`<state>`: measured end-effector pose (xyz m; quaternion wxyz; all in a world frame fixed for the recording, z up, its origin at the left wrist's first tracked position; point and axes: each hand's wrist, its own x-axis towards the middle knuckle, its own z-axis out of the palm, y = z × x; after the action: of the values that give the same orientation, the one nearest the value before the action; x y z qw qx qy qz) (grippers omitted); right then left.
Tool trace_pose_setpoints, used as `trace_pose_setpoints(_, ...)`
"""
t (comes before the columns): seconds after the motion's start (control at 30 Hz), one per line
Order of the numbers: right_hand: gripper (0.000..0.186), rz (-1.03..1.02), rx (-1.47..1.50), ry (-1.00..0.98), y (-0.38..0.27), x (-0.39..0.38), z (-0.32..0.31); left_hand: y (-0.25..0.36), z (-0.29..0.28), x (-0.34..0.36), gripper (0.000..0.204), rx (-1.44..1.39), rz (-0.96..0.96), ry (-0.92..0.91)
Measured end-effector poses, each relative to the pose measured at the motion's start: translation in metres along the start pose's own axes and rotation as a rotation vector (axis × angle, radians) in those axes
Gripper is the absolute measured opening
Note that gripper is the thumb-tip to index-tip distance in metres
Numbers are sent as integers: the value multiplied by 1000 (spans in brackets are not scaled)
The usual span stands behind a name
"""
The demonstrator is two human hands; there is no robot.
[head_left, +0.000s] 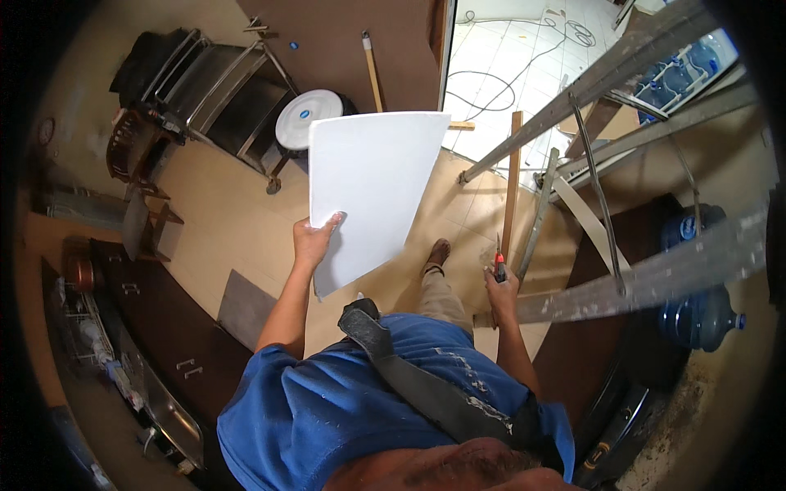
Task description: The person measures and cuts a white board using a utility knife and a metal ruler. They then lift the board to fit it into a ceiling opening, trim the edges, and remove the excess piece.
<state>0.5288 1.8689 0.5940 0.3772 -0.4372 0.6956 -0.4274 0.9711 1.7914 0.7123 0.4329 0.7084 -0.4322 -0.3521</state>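
My left hand grips the left edge of a flat white board, with the thumb on its face and the other fingers behind. The board looks like a piece of plasterboard and tilts up in front of me. Lower on the right, my right hand is closed round the handle of a red-and-black hand tool. A narrow pointed blade rises from the tool; whether it is a knife or a small saw I cannot make out. The tool is apart from the board.
A metal ladder stands at the right, close to my right arm. Wooden strips lean near it. Blue water bottles lie beyond. At the far left are a wheeled cart and a lidded white bucket. A cable trails over white tiles.
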Motion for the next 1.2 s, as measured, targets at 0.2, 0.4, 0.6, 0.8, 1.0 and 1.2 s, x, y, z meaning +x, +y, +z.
trace_pose_setpoints(0.2, 36, 138, 131, -111, -79, 115, 23, 72, 108, 112, 31, 240, 132, -61)
trace_pose_setpoints(0.4, 39, 21, 241, -80, -156, 235, 33, 147, 206, 229, 44, 288, 215, -84)
trace_pose_setpoints(0.6, 33, -5, 232, -50, -186, 316, 49, 207, 298, 328, 43, 134, 182, -211)
trace_pose_setpoints(0.8, 34, 16, 398, 296, -199, 413, 75, 276, 374, 410, 36, 76, 340, -351)
trace_pose_setpoints(1.0, 33, 188, 696, 639, -213, 514, 90, 313, 403, 464, 33, -65, 358, -470)
trace_pose_setpoints(1.2, 24, 581, 907, 806, -163, 616, 105, 389, 385, 475, 33, -141, 317, -573)
